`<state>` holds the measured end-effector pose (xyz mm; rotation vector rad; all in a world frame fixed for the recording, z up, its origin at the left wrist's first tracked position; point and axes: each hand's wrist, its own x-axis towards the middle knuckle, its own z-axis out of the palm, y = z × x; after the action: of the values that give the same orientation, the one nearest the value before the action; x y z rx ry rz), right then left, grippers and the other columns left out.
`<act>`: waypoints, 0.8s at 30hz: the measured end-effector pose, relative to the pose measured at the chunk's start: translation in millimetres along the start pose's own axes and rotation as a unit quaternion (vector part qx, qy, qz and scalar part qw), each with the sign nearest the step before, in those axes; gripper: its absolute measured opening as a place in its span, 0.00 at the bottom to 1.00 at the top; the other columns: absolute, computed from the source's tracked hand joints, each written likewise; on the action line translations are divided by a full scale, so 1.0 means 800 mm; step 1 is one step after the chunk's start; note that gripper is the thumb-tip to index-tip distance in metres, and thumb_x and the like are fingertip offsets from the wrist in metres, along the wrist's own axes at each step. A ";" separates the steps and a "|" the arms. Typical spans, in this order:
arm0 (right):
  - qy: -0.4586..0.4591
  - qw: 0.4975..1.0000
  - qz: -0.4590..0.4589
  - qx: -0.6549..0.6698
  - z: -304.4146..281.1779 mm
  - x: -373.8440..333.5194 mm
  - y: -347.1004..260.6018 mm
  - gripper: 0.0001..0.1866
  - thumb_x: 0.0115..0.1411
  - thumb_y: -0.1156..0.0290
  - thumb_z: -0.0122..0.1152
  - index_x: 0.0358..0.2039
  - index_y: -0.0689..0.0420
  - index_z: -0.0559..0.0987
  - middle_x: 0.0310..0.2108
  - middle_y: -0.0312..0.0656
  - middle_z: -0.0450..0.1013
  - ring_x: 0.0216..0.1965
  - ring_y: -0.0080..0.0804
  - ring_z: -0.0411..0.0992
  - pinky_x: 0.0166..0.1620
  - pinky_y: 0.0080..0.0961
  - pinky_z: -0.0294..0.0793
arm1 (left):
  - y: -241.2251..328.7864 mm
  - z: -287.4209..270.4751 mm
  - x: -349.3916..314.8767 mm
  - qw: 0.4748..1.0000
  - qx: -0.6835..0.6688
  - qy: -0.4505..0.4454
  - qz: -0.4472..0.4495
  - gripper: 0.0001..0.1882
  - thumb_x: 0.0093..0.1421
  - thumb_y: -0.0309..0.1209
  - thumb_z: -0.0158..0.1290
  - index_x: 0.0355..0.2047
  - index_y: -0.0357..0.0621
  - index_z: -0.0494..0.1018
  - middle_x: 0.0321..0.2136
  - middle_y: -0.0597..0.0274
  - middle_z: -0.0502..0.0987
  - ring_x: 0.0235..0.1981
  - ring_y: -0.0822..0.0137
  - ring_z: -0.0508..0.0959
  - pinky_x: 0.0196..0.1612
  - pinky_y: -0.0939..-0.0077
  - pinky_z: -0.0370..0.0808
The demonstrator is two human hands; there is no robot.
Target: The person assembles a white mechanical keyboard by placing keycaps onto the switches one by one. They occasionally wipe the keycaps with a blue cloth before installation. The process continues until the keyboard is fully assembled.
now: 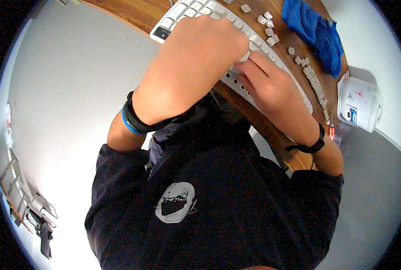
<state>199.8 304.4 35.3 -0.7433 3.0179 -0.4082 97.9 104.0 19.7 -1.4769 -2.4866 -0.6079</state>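
Left hand (pixel 205 42) and right hand (pixel 270 85) sit together over the white plastic keyboard (pixel 188 11); I cannot tell their grip. Beyond them lie blocky keycaps (pixel 314 81) and crumpled blue cloth (pixel 312 33).

One camera looks steeply down from the head (a wide fisheye). Shirt (pixel 245 193) and keyboard (pixel 188 12) lie close below.

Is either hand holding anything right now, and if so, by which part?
It cannot be told: the left hand and the right hand are close together over the white keyboard, hiding whether anything is pinched there.
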 end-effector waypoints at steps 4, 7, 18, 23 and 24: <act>0.022 0.999 -0.019 -0.035 0.003 0.001 -0.004 0.13 0.62 0.77 0.62 0.47 0.65 0.79 0.41 0.51 0.73 0.38 0.51 0.80 0.40 0.42 0.84 | -0.002 0.000 -0.001 1.000 -0.006 0.008 0.003 0.05 0.60 0.27 0.60 0.35 0.44 0.83 0.32 0.51 0.85 0.35 0.47 0.87 0.39 0.53 0.83; 0.019 1.000 0.004 -0.017 0.005 -0.001 0.001 0.14 0.61 0.79 0.66 0.48 0.64 0.79 0.41 0.50 0.72 0.38 0.50 0.80 0.39 0.41 0.83 | -0.001 -0.003 -0.001 1.000 -0.004 -0.014 -0.007 0.05 0.60 0.27 0.60 0.36 0.43 0.83 0.32 0.51 0.85 0.36 0.47 0.87 0.39 0.53 0.83; -0.002 0.998 0.045 0.039 -0.003 0.002 0.003 0.17 0.58 0.83 0.73 0.47 0.63 0.78 0.41 0.48 0.72 0.36 0.45 0.81 0.38 0.37 0.84 | -0.002 0.004 -0.002 1.000 0.013 -0.019 0.004 0.07 0.65 0.30 0.57 0.41 0.46 0.83 0.33 0.54 0.85 0.36 0.50 0.86 0.38 0.55 0.82; -0.019 0.999 0.029 0.010 -0.006 0.004 0.004 0.13 0.62 0.77 0.67 0.45 0.65 0.78 0.41 0.49 0.73 0.36 0.50 0.81 0.37 0.41 0.84 | -0.001 0.003 0.000 0.999 0.032 -0.025 0.002 0.08 0.66 0.30 0.57 0.42 0.46 0.83 0.33 0.54 0.85 0.36 0.50 0.86 0.37 0.54 0.83; -0.022 1.000 0.018 -0.002 -0.006 0.004 0.004 0.12 0.64 0.75 0.65 0.45 0.65 0.77 0.40 0.50 0.73 0.35 0.52 0.80 0.36 0.43 0.84 | 0.000 0.003 0.000 0.999 0.036 -0.023 0.001 0.07 0.66 0.30 0.57 0.42 0.46 0.83 0.33 0.54 0.85 0.36 0.50 0.86 0.37 0.54 0.83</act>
<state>195.4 307.0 39.6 -0.6883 2.9870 -0.3799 98.1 105.4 17.3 -1.4844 -2.5123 -0.4830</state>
